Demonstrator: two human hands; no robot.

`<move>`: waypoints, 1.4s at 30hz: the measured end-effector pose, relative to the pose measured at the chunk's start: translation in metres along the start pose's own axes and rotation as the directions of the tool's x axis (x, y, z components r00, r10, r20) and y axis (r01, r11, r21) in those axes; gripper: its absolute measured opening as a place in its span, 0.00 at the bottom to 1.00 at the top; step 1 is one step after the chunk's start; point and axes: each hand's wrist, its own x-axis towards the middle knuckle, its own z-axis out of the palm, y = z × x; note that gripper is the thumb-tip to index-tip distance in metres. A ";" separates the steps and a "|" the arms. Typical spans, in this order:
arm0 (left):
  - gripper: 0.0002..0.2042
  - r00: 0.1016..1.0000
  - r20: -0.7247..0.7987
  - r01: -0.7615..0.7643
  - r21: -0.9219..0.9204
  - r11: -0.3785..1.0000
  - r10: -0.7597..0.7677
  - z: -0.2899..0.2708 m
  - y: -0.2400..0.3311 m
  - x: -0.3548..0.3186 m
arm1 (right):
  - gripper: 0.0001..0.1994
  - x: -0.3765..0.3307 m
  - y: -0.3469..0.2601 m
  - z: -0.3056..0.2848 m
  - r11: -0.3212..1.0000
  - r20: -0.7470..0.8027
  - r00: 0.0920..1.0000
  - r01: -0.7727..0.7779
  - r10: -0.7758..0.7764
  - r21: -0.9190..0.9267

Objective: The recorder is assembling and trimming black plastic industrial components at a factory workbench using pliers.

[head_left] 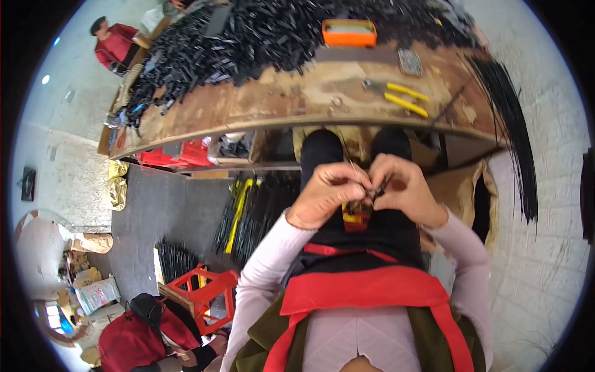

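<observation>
Above my lap, my left hand (328,193) and my right hand (404,189) meet with fingertips close together. The left is closed in a pinch on a thin dark rod (354,166), which points up toward the table. Between the right thumb and fingers sits a small black piece (380,188), mostly covered, so its exact kind is hidden. Whether the rod enters the piece I cannot tell. Just below my fingers a red and yellow object (356,220) shows between my legs, partly hidden.
The wooden table (248,105) ahead bears a heap of black pieces (217,49), yellow-handled pliers (403,97), an orange container (349,33) and a small metal tin (409,62). Black rods (511,130) hang off its right end. Left are a red stool (214,297), rod bundles (263,217) and other people.
</observation>
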 end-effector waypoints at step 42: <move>0.09 0.983 -0.179 0.097 0.252 0.963 -0.052 -0.048 0.006 0.027 | 0.21 0.264 0.008 -0.232 0.327 -0.328 0.875 -0.212 -0.357 -0.921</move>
